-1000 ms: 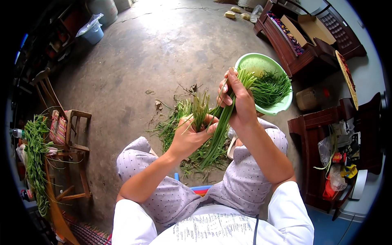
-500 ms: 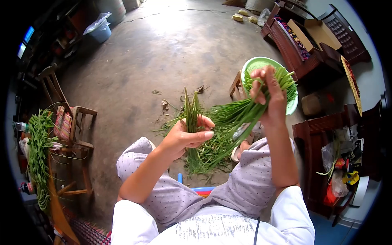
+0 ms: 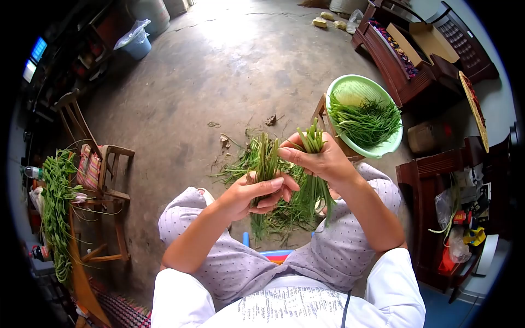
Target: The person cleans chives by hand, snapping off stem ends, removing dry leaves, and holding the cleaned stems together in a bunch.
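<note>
I have two bunches of greens in my two hands, one in each: my left hand (image 3: pixel 257 194) is wrapped round a thin, ragged bunch (image 3: pixel 265 158), thumb across the front, and my right hand (image 3: pixel 325 158) grips a bright green bunch (image 3: pixel 312 141) between thumb and fingers, cut ends up and leaves hanging below. Both bunches are over the floor between my knees, side by side, and the stalks are too crowded to count. Under them lies one loose pile of greens (image 3: pixel 249 156), its middle partly hidden by my hands. Ahead on my right, one pale green basket (image 3: pixel 353 87) with a heap of greens (image 3: pixel 369 123) inside sits on one wooden stool (image 3: pixel 320 112). On my left I see one chair (image 3: pixel 116 150) with one striped cushion (image 3: pixel 88 169), and long leafy greens (image 3: pixel 57 202) near it. Farther off are one blue bucket (image 3: pixel 138 49) and three yellowish lumps (image 3: pixel 320 22)
</note>
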The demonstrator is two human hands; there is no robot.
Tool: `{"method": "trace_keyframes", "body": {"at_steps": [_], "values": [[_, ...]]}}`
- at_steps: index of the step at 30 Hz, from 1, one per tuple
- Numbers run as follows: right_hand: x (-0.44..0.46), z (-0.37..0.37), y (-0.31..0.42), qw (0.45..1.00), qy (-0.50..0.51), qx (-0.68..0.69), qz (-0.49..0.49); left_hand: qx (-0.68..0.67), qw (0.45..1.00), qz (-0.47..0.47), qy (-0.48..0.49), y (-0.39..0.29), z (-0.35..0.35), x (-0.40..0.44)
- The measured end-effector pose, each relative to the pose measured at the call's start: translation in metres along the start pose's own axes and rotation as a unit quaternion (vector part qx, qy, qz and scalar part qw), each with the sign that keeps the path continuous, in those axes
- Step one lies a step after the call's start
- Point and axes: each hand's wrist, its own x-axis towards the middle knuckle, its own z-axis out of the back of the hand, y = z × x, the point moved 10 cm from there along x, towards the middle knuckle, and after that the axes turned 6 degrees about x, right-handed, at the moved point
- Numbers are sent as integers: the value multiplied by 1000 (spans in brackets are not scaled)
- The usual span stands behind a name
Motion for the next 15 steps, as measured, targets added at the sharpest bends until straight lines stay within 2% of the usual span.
{"method": "trace_keyframes", "body": {"at_steps": [5,7,9,11,13,15], "values": [[-3,15,6,998,-55,39,-1,31,996,-63,-61,-13,13,-3],[-5,29,18,991,-111,9,72,26,995,-70,-69,-15,18,-5],[-7,39,25,988,-131,11,87,33,992,-60,-109,-18,31,-9],[-13,55,34,975,-180,61,114,29,978,-61,-195,-16,62,-19],[-14,64,34,972,-180,94,120,-28,953,-64,-293,-17,91,-31],[-17,72,33,966,-191,123,122,-107,928,-105,-340,-15,120,-43]]}}
